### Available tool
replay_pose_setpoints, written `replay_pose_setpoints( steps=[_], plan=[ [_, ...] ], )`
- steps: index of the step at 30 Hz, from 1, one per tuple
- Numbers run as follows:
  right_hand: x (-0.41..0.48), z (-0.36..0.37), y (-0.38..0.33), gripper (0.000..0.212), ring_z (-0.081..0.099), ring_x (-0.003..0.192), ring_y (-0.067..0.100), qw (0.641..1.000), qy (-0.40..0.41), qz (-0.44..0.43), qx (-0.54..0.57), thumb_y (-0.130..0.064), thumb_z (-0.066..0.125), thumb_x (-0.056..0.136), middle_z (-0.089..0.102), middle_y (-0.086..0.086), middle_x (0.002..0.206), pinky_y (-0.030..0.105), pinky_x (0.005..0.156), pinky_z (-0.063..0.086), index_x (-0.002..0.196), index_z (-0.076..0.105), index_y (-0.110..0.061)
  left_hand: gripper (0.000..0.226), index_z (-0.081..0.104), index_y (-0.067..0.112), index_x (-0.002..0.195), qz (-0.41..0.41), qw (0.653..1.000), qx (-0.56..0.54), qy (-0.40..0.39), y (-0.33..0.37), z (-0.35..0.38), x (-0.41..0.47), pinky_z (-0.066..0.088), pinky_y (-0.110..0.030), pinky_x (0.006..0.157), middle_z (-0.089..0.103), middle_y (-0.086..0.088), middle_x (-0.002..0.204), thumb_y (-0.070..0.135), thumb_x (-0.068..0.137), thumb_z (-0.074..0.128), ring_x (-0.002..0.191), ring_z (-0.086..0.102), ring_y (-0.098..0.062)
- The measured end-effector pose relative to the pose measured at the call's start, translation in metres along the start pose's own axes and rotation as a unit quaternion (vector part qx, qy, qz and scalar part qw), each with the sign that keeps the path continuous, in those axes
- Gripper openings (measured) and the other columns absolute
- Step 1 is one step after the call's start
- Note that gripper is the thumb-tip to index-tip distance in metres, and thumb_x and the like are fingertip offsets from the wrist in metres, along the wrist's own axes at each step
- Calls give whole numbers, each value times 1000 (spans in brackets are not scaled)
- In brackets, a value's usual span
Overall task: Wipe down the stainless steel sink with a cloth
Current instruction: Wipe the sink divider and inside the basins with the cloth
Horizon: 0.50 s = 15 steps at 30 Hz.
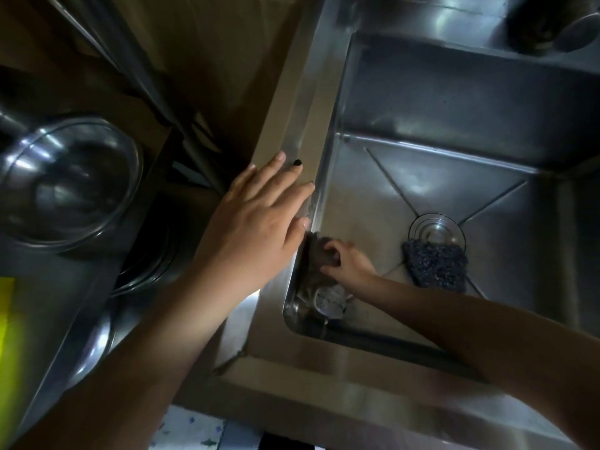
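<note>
A dim kitchen counter of brushed steel fills the view, with a deep rectangular stainless steel sink [422, 131] set into its right half. At the far left edge sits a blurred patch of bright yellow-green [6, 319] that I cannot identify, and just beyond it a clear round glass bowl [71, 183] rests on the counter, well apart from the basin.

Moving right, the left hand [256, 219] lies flat and open on the sink's left rim, fingers [276, 167] spread and pointing away from the body, holding nothing; it looks like a brace for leaning in. Directly below that rim, in the near left corner of the basin, the right hand [344, 258] is closed on a crumpled grey-brown cloth [319, 280], pressing it against the left wall where wall meets floor. The forearm reaches in across the front edge from the right.

Further right, a dark knitted blue-grey scrubbing pad [436, 264] lies on the basin floor, partly overlapping the round metal drain [436, 230].

As for progress, the wiping seems to be underway at this one corner. The light is too low to tell cleaned steel from uncleaned, so I judge that the floor, the back wall and the right side probably remain to be done, and the pad would need shifting to reach around the drain.
</note>
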State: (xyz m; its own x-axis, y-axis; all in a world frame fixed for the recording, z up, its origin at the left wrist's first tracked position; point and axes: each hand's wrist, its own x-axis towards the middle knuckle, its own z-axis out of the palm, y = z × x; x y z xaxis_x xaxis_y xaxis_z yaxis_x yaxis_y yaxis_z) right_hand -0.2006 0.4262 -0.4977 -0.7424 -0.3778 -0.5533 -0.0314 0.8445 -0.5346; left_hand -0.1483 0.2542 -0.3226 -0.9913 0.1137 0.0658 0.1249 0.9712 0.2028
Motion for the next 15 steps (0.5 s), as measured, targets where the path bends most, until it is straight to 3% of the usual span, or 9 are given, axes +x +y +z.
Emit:
replay_pose_setpoints(
  steps=[5, 8, 15],
  plan=[
    [-4, 7, -5, 66, 53, 109, 33, 997, -25, 10, -72, -41, 69, 76, 35, 9, 133, 37, 90, 46, 133, 39, -27, 46, 56, 12, 125, -2, 1000, -3, -1, 2, -2, 0, 22, -43, 112, 49, -8, 138, 32, 88, 36, 136, 33, -25],
    [-10, 15, -3, 71, 53, 111, 35, 999, -18, 20, -47, -39, 70, 77, 28, 9, 137, 37, 92, 45, 137, 35, -28, 44, 57, 11, 123, 1, 1000, 1, 14, 2, -2, 0, 25, -44, 110, 51, -9, 136, 31, 88, 38, 134, 36, -26],
    [4, 20, -3, 68, 54, 105, 37, 999, 27, 20, -38, -35, 72, 77, 32, 11, 130, 35, 91, 44, 136, 39, -26, 43, 57, 12, 124, -1, 1000, 7, 12, 0, 0, 1, 28, -45, 110, 51, -8, 136, 31, 89, 40, 135, 35, -26]
  ],
)
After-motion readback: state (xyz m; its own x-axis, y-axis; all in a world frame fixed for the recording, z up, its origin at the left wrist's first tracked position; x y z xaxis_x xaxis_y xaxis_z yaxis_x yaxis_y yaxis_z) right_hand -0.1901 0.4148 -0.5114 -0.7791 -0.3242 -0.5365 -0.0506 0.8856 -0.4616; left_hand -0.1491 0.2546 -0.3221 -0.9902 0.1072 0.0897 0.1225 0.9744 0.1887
